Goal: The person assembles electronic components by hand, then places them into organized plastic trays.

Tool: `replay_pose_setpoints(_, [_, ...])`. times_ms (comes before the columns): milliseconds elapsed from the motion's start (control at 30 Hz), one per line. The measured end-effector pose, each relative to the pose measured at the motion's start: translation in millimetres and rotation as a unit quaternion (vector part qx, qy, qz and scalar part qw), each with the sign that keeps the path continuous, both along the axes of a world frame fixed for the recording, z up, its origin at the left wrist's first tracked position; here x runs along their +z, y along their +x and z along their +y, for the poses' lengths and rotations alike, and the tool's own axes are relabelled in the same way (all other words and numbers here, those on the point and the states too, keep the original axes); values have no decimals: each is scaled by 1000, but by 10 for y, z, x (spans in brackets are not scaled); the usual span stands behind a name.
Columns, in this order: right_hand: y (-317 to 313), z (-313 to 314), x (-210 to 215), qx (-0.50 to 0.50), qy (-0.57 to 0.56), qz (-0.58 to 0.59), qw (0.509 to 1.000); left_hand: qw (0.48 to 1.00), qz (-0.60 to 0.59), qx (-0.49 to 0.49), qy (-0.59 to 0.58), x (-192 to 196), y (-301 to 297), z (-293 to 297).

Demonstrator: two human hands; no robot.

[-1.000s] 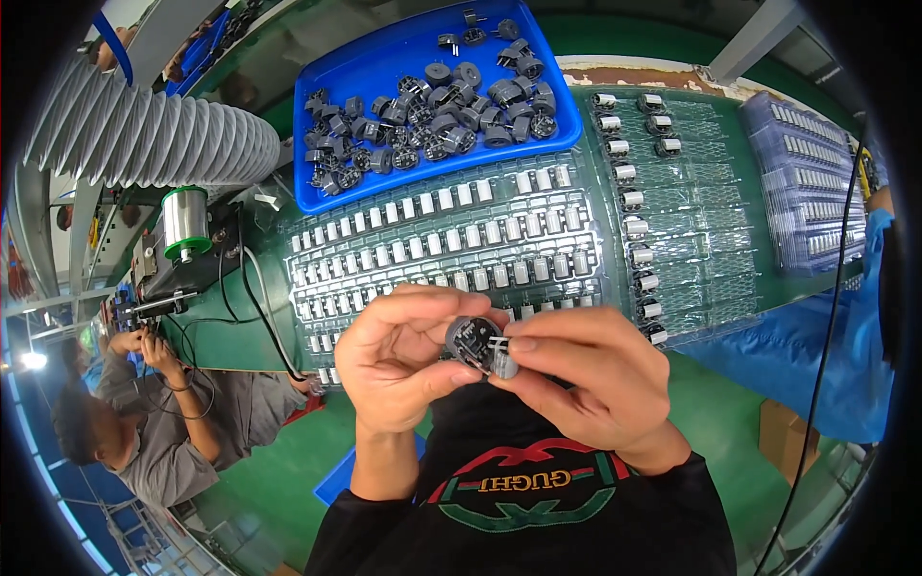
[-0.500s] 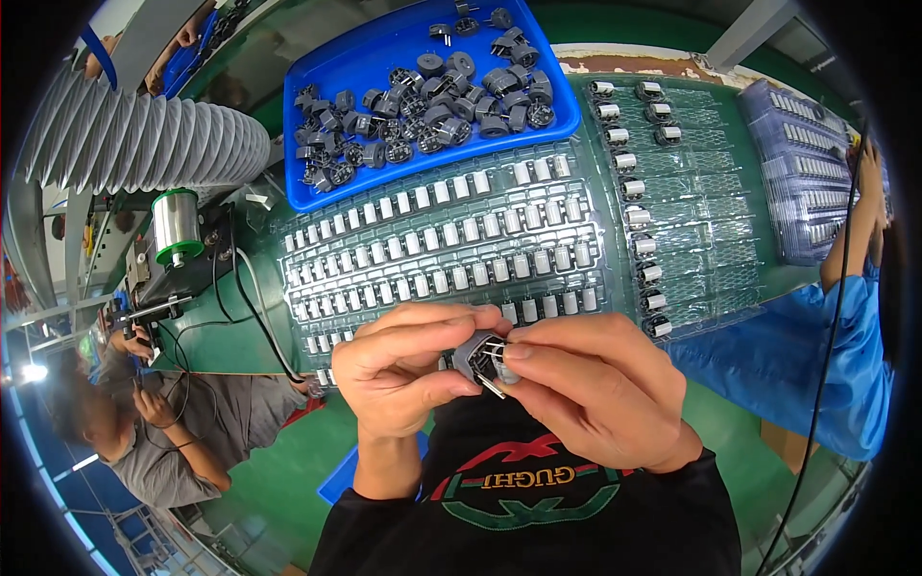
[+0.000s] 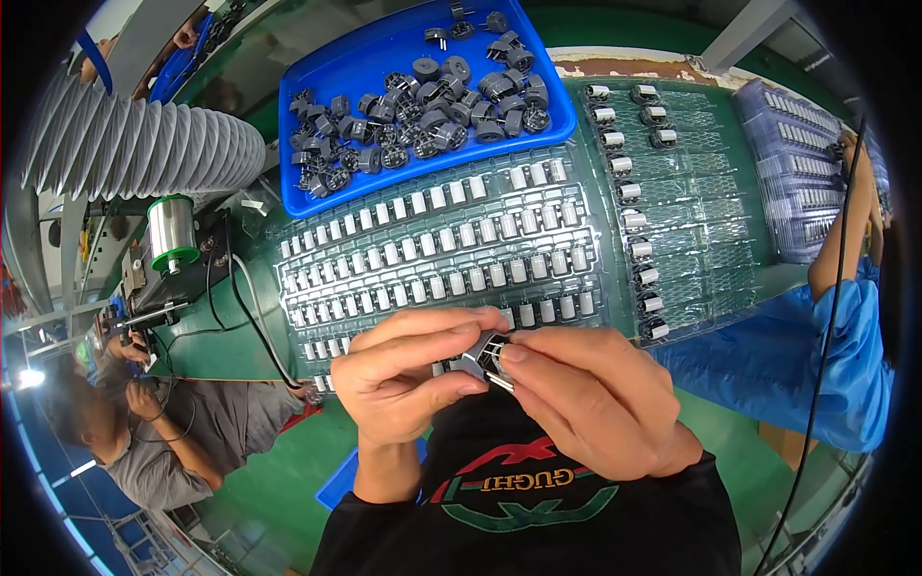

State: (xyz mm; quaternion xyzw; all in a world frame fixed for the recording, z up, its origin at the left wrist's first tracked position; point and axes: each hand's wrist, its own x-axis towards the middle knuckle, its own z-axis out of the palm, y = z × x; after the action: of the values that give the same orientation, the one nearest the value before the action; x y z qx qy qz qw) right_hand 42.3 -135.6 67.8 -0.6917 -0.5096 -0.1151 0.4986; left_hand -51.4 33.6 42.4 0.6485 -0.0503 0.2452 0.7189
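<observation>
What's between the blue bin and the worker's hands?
A clear plastic tray holding rows of white cylinders, seen in the head view.

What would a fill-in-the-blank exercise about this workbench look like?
1. The left hand holds a dark gray part between its fingers and its ____.
2. The heaped round gray parts lie in a tray coloured ____.
3. The spool of silvery wire has end flanges coloured ____.
4. The pale ribbed hose is on the picture's ____ side.

Missing words: thumb; blue; green; left.
</observation>
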Motion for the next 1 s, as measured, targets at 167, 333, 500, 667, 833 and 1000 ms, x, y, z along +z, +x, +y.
replay_pose_setpoints(167, [20,-19,1,7,-14,-34,999,998,25,39,44,45,-13,-33])
replay_pose_setpoints(333, [32,-45,-2,27,-25,14,999,998,45,27,45,50,1,-40])
replay_pose_setpoints(500, [43,5,20,53,12,172,984,997,64,23,-26,-40,16,-29])
replay_pose_setpoints(667, [137,-145,-210,47,-3,202,978,987,155,-38,-12,-161,-28,-26])
replay_pose_setpoints(833, [144,-274,-312,9,-16,186,982,973,165,-39,-155,-219,97,-265])
replay_pose_setpoints(1000, [262,-363,-266,-9,-31,162,986,954,216,-83,-191,-223,210,-352])
